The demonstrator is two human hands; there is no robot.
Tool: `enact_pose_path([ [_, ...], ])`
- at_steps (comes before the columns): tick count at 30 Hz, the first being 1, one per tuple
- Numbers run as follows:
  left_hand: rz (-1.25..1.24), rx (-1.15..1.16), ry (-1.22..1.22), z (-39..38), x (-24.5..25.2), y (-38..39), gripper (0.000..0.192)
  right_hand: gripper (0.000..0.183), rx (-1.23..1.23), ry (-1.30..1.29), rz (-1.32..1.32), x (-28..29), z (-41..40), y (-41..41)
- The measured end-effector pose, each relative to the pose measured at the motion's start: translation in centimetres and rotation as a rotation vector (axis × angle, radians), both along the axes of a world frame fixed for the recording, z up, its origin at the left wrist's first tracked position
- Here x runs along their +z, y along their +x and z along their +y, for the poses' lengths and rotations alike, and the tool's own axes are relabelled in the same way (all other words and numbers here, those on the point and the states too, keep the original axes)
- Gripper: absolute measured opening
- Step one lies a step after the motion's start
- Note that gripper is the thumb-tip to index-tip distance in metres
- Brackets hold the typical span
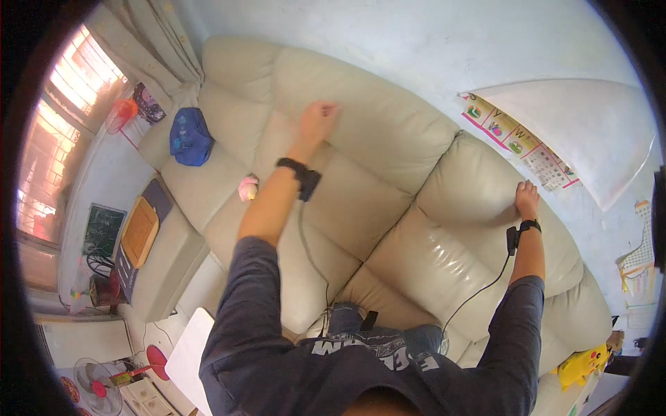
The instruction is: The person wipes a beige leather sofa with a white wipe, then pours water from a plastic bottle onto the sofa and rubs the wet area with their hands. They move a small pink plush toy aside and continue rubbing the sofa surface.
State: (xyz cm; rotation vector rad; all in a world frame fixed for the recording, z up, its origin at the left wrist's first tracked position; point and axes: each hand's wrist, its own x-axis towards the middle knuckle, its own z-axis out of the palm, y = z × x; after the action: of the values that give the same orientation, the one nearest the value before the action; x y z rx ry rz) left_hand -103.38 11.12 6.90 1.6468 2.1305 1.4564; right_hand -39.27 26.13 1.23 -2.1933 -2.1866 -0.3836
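A beige leather sofa (364, 208) fills the middle of the head view. My left hand (316, 122) is over its far backrest, with the fingers curled and blurred by motion. Whether anything is inside those fingers cannot be told. On the right, my right hand (528, 197) leans on the top of a backrest cushion (468, 177), with no object in it. A small pink plush toy (248, 187) lies on the seat beside my left forearm. Farther left, a blue bag (191, 137) rests against the sofa's corner.
Cables run down from black wrist straps (302, 177) on both arms. A wooden tray (140, 231) lies on the sofa arm. A white board (184, 359) and an electric fan (99, 387) are lower left. A yellow plush toy (583, 366) is lower right. A loose wall poster (567, 125) curls at the right.
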Motion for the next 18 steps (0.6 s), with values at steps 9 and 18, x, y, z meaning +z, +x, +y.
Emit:
enact_pose_path([
  [9, 0.086, -0.037, -0.061, 6.0, -5.6, 13.2, 0.02, 0.051, -0.009, -0.154, 0.068, -0.4, 1.9, -0.5],
  [18, 0.005, 0.019, -0.096, 3.6, -6.6, 9.6, 0.016, 0.035, 0.724, -0.315, -0.232, 5.3, 15.0, -16.3],
])
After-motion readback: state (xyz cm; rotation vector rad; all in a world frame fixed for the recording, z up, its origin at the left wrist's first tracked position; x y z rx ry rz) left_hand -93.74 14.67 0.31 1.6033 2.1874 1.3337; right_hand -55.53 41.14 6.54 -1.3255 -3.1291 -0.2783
